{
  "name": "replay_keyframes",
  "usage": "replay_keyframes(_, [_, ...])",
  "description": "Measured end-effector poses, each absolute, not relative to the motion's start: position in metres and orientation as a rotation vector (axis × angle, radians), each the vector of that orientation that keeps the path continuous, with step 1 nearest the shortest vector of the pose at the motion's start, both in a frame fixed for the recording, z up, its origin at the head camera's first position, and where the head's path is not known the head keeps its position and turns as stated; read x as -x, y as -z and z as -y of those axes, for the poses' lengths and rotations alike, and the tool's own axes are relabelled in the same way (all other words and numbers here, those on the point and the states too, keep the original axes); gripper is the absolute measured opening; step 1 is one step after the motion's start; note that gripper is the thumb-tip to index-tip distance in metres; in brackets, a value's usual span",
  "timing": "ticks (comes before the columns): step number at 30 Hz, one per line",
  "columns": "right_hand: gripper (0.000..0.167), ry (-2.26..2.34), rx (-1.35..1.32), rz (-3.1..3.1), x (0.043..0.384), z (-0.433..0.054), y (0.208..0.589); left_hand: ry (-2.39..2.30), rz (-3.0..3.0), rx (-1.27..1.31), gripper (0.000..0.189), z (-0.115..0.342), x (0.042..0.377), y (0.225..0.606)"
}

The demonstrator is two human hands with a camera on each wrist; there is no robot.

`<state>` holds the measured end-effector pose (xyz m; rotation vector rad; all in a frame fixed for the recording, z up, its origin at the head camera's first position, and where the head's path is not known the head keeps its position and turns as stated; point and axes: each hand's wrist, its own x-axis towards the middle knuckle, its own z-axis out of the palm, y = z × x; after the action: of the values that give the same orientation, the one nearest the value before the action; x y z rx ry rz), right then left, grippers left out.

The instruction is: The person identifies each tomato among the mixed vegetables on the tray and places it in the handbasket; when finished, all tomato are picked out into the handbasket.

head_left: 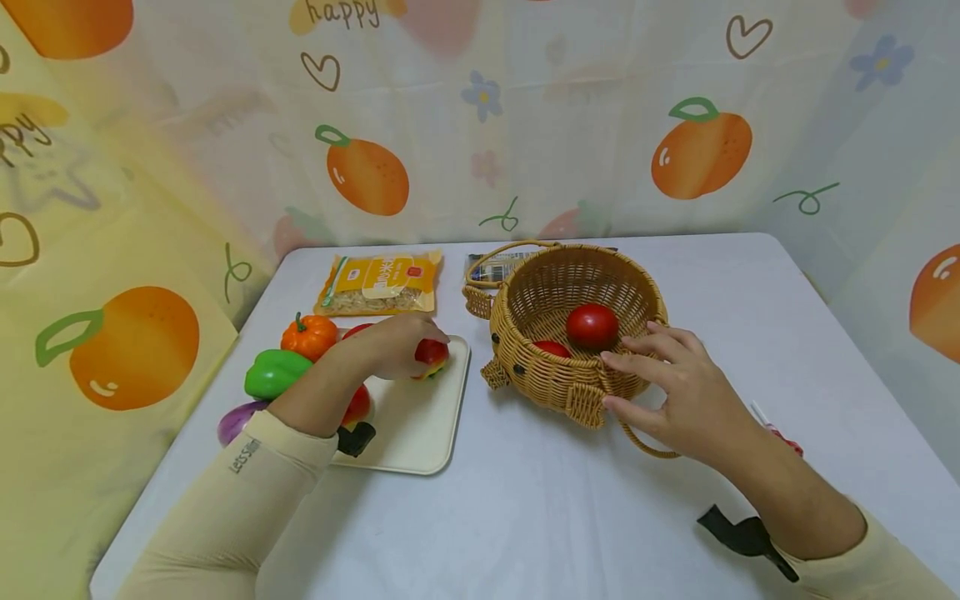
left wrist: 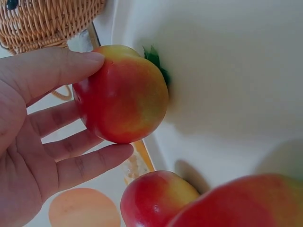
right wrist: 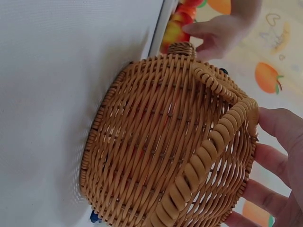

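Observation:
In the head view my left hand [head_left: 397,343] is over the far part of a cream tray [head_left: 420,433], gripping a red-and-yellow peach [left wrist: 124,97] between thumb and fingers. Green leaves poke out on the peach's tray-facing side. Two more red-and-yellow fruits [left wrist: 158,196] lie close by in the left wrist view. My right hand [head_left: 678,392] holds the near right rim of a wicker basket [right wrist: 142,137], its fingers over the edge and its thumb near a woven ear. Inside the basket are two smooth red round fruits [head_left: 592,327], one partly hidden by the wall.
Along the tray's left side lie an orange pumpkin [head_left: 309,336], a green pepper [head_left: 273,375] and a purple vegetable [head_left: 236,421]. Behind the tray is a yellow food packet [head_left: 380,283]. Another packet [head_left: 491,268] lies behind the basket. A small red-and-white item [head_left: 783,437] shows beside the right forearm.

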<state>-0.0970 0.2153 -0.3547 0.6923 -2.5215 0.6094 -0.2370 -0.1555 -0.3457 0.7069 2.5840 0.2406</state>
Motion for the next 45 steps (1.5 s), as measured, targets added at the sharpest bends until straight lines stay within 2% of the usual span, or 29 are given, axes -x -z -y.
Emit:
replay_keyframes(21, [0.05, -0.602, -0.692, 2.534, 0.097, -0.216, 0.353, -0.316, -2.641, -0.808, 0.052, 0.158, 0.224, 0.321])
replay_keyframes(37, [0.051, -0.597, -0.699, 2.54, 0.098, -0.215, 0.354, -0.33, -2.738, -0.962, 0.05, 0.145, 0.209, 0.271])
replay_keyframes(45, [0.051, -0.6, -0.695, 2.54, 0.097, -0.215, 0.353, -0.429, -2.763, -1.152, 0.047, 0.134, 0.205, 0.25])
